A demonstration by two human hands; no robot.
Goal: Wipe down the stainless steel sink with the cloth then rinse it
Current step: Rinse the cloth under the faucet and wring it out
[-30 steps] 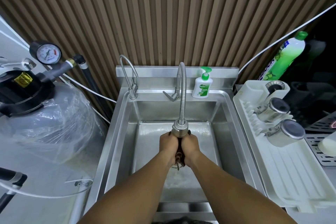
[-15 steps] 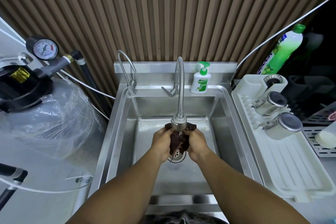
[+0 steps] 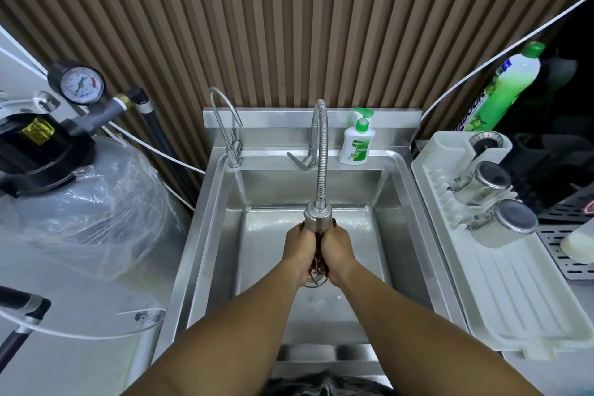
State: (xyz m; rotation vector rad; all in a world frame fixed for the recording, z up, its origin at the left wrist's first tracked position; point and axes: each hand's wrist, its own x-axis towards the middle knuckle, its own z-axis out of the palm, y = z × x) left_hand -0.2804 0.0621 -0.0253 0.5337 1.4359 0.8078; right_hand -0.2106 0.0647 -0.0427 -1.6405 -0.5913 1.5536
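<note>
Brown vertical-slat wall panelling backs the scene; below it sits the rectangular stainless steel sink [image 3: 221, 235], basin floor wet. Over the middle of the basin we hold a dark brown wet cloth [image 3: 318, 259], squeezed between both hands right under the head of the flexible silver gooseneck faucet [image 3: 319, 219]. Our left hand [image 3: 299, 251] and right hand [image 3: 337, 249] press together, both closed tight on the cloth, only a thin strip of it showing between the palms and above the round drain [image 3: 316, 281]. We cannot tell if water is running.

Behind, on the sink's back ledge: a thin curved steel tap [image 3: 225, 125] at left, a white pump soap bottle with green top [image 3: 356, 141] just right of the faucet base. Right of the sink, a white plastic drying rack [image 3: 514, 299] holds two steel cups [image 3: 482, 185] on their sides. A green dish-liquid bottle [image 3: 508, 87] leans behind it. Left of the sink, a plastic-wrapped grey tank [image 3: 83, 209] with a round pressure gauge [image 3: 78, 85].
</note>
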